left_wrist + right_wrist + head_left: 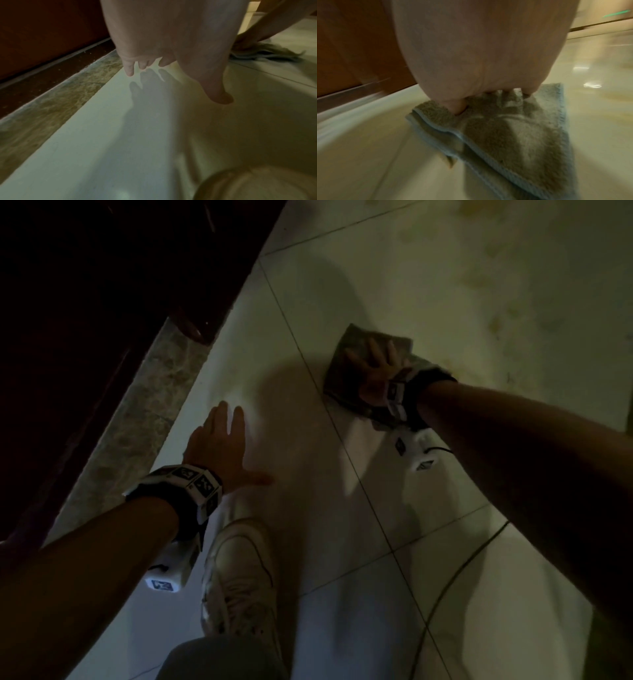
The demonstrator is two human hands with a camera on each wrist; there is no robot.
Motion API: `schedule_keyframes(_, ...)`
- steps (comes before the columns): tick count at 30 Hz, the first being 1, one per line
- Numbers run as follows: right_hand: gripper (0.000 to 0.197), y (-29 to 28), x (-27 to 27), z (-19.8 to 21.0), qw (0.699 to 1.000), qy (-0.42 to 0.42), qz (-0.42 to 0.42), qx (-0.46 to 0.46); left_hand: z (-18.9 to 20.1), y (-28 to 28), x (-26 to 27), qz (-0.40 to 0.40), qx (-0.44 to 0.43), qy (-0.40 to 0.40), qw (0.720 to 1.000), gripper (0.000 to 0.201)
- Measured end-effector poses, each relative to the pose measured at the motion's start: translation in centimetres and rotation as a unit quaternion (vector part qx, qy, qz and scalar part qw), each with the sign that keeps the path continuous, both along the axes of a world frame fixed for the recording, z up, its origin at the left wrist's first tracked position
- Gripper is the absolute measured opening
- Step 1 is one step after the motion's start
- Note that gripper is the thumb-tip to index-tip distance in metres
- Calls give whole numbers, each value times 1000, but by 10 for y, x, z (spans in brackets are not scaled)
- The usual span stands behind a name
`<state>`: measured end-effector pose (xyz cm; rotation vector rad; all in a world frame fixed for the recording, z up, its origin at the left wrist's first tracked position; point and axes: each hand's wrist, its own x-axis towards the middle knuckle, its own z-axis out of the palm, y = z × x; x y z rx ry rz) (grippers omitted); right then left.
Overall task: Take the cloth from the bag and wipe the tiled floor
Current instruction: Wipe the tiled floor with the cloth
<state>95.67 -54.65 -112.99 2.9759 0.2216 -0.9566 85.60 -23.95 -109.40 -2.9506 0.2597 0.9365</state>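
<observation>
Nearest the camera a pale shoe stands on the tiled floor, with a thin cable curving over the tiles to its right. Just beyond the shoe the left hand is spread over a tile – fingers straight, thumb out to the side, nothing in it; the left wrist view shows it just above its own shadow, and contact cannot be told. Farther out and to the right, the right hand lies flat with fingers spread on the folded grey-green cloth, pressing it to the floor – palm down, not gripping. A mottled stone strip and dark wooden furniture border the tiles on the left.
</observation>
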Motion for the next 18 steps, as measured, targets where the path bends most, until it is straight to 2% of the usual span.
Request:
schedule_keyframes(3,72,8,-4,-8,999,8,-46,19,1,3,-4,2,-9,7,1000,139)
schedule_keyframes(7,88,29,-77,1,998,-43,55,4,3,-7,1,-14,-5,16,1000,138)
schedule_keyframes(12,88,21,-157,7,992,40,119,29,1,-39,18,-28,-4,35,999,143)
schedule_keyframes(16,80,2,-145,-1,991,7,127,32,-2,-69,26,-59,-9,51,997,148)
schedule_keyframes(18,79,-7,-117,-2,996,-19,83,31,-5,-76,28,-68,-5,54,996,147)
